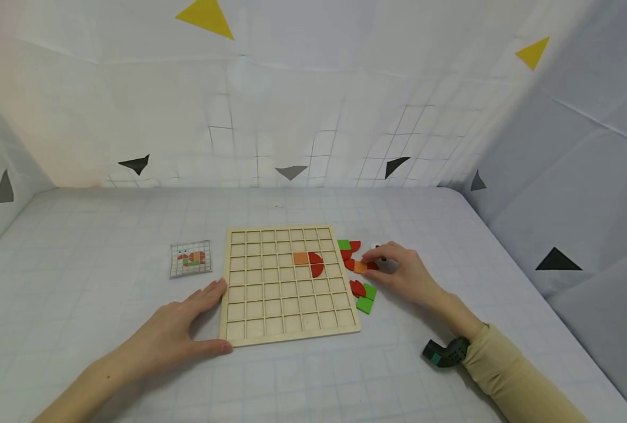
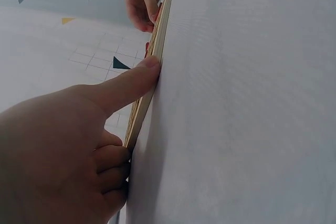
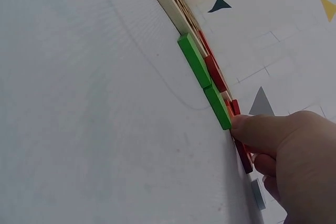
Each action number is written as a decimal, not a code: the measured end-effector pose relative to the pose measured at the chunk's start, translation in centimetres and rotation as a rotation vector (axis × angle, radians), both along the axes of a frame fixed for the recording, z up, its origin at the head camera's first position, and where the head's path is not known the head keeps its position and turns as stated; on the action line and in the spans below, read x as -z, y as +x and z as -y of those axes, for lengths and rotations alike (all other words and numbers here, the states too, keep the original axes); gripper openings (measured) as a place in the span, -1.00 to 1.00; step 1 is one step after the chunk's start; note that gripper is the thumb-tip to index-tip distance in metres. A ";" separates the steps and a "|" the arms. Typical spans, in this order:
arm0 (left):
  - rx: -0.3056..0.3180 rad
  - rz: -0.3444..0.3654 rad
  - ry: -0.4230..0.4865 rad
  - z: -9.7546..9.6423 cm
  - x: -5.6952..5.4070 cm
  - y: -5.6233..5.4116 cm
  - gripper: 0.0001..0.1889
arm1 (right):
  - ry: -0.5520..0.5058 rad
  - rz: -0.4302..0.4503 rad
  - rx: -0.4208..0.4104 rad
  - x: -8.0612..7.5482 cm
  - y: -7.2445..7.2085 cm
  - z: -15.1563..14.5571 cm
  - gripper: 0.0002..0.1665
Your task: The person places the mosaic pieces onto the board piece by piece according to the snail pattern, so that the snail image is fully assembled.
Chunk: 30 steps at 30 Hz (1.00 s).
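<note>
A pale wooden grid board [image 1: 271,292] lies flat on the table. My left hand [image 1: 173,329] rests at its left side, fingers extended against the edge and thumb at the near-left corner. On the board sit an orange square tile [image 1: 300,258] and two red quarter-round tiles [image 1: 316,268]. Right of the board, my right hand [image 1: 400,271] pinches at a second orange square tile [image 1: 360,267] with thumb and forefinger, among red pieces [image 1: 349,264]. Green square tiles [image 1: 365,304] lie nearer, with red ones beside them. The right wrist view shows my thumb [image 3: 247,129] low over the pieces.
A small pattern card [image 1: 190,259] with a coloured figure on a grid lies left of the board. Another green tile [image 1: 343,244] is by the board's right edge. A black-and-white piece [image 1: 376,247] is partly hidden behind my right hand. White walls [image 1: 292,94] enclose the table.
</note>
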State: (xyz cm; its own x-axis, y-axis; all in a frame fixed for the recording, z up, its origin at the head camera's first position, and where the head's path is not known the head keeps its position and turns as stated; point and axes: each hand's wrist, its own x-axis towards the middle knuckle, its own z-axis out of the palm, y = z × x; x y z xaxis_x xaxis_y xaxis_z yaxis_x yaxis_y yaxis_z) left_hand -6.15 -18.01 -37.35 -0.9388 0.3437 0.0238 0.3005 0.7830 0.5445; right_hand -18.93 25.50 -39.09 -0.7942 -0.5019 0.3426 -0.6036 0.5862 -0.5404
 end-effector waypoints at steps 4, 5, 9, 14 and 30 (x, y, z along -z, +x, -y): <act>-0.003 0.002 -0.003 0.0 0.0 0.0 0.12 | 0.003 -0.001 0.000 -0.1 -0.1 0.0 -0.60; -0.003 0.003 -0.003 0.0 0.0 0.0 0.12 | 0.007 0.000 0.000 -0.1 -0.1 0.0 -0.60; -0.002 0.002 -0.002 0.0 0.0 0.0 0.11 | 0.013 -0.004 -0.006 -0.2 -0.2 -0.1 -0.61; 0.000 -0.003 -0.004 0.0 -0.1 0.0 0.10 | -0.025 -0.042 -0.027 -0.6 -0.5 -0.1 -0.62; -0.003 0.009 -0.002 0.0 0.0 0.0 0.10 | -0.058 0.014 -0.115 -1.9 -0.6 3.4 -0.65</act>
